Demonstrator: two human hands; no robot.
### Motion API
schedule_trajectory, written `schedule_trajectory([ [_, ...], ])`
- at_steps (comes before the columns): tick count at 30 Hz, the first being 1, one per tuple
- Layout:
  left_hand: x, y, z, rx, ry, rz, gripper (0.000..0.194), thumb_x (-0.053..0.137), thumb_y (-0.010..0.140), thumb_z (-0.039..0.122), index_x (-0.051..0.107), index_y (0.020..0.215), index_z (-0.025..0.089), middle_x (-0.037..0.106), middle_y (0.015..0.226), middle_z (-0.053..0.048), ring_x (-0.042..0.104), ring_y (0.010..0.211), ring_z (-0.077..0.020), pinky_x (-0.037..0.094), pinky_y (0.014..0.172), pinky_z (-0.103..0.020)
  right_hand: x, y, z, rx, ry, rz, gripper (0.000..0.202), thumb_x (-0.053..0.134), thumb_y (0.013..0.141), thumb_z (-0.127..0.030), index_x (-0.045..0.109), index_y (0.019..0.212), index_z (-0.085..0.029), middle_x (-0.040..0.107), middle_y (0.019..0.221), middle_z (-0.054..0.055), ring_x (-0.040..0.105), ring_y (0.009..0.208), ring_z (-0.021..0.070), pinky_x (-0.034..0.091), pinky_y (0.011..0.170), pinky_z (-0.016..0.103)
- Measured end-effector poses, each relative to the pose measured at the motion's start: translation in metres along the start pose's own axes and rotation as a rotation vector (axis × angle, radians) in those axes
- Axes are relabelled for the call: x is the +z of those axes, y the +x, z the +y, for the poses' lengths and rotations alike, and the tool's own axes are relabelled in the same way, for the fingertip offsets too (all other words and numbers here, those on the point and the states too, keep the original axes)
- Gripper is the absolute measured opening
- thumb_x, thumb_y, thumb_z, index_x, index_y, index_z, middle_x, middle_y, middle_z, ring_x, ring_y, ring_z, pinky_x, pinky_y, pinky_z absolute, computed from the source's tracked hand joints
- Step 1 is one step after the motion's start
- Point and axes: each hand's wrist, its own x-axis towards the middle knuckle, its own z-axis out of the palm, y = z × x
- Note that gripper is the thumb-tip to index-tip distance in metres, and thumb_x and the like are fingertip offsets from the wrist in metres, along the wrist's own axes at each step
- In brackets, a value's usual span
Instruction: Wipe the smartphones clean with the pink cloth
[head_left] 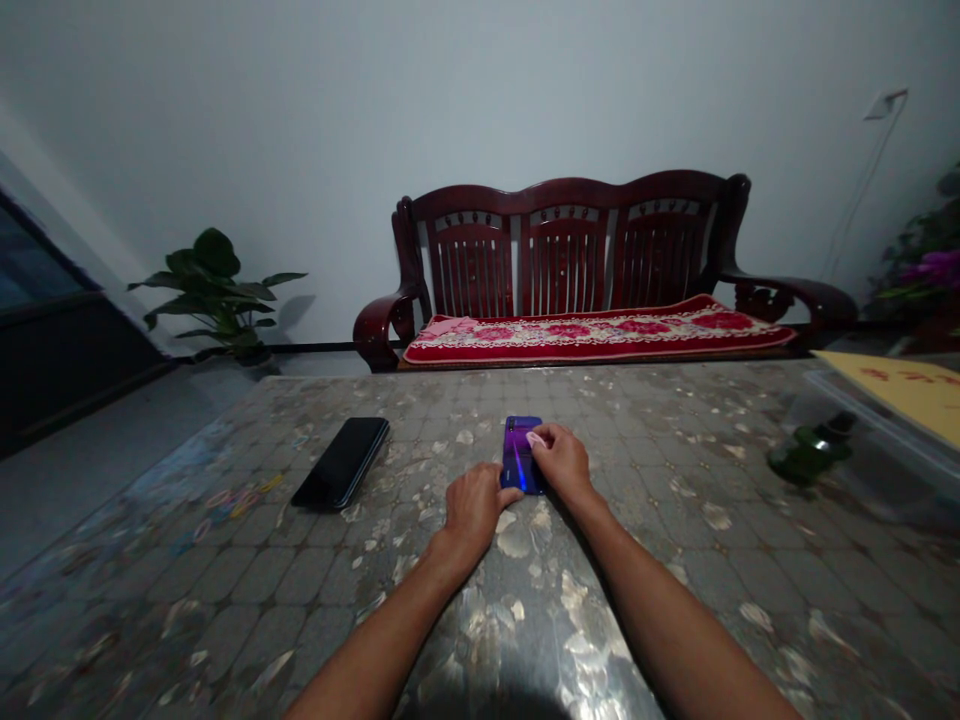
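Observation:
A blue-purple smartphone (517,465) lies on the table with its back and camera facing up. My left hand (474,505) is closed at its lower left corner, the thumb stretched along the bottom edge and the curled fingers at the left side. Over the right half of the phone, my right hand (564,460) is closed in a pinch on a small white piece (534,440), pressed to or just above the phone's back; it looks like a bit of tissue or cloth, but its kind is not clear. A black smartphone (341,465) rests screen up to the left.
Several coloured bands or clips (232,500) lie left on the patterned tabletop (420,420). At right stand a dark green bottle (810,455) and a clear plastic box (885,470) with a yellow sheet (900,385) on it. Beyond is a wooden bench (562,250).

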Motion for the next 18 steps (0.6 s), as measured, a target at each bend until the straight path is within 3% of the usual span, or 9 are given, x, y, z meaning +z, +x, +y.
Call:
schedule_trajectory([
  [9,0.002,0.001,-0.002,0.021,-0.031,0.011,0.026,0.069,0.093,0.044,0.074,0.104,0.021,0.076,0.104,-0.008,0.072,0.099,-0.0240,0.047,0.078,-0.029,-0.001,0.000,-0.002,0.017,0.002,-0.003,0.018,0.061,0.083,-0.033,0.075,0.086,-0.021,0.073,0.086,0.004,0.065,0.078,0.0196,0.046,0.072,0.029],
  [12,-0.002,0.000,-0.007,0.045,-0.034,0.004,0.026,0.073,0.090,0.043,0.074,0.107,0.022,0.076,0.105,-0.007,0.071,0.100,-0.0244,0.049,0.079,-0.029,0.001,0.002,0.005,0.025,0.110,-0.019,0.022,0.061,0.082,-0.037,0.075,0.087,-0.020,0.074,0.085,0.004,0.065,0.076,0.0197,0.048,0.072,0.029],
  [15,-0.004,-0.001,-0.017,0.165,-0.036,0.076,0.029,0.074,0.090,0.035,0.072,0.117,0.023,0.074,0.111,-0.007,0.069,0.106,-0.0244,0.050,0.086,-0.030,0.001,0.008,0.013,0.056,0.269,-0.090,0.027,0.061,0.080,-0.039,0.075,0.090,-0.018,0.075,0.083,0.005,0.066,0.072,0.0197,0.050,0.069,0.029],
  [18,0.004,-0.001,-0.027,0.372,-0.019,0.185,0.029,0.074,0.090,0.023,0.070,0.120,0.022,0.072,0.114,-0.006,0.067,0.110,-0.0229,0.050,0.095,-0.032,-0.005,0.015,0.014,0.015,0.216,-0.144,0.024,0.063,0.081,-0.036,0.076,0.091,-0.018,0.076,0.084,0.005,0.067,0.073,0.0199,0.050,0.070,0.030],
])
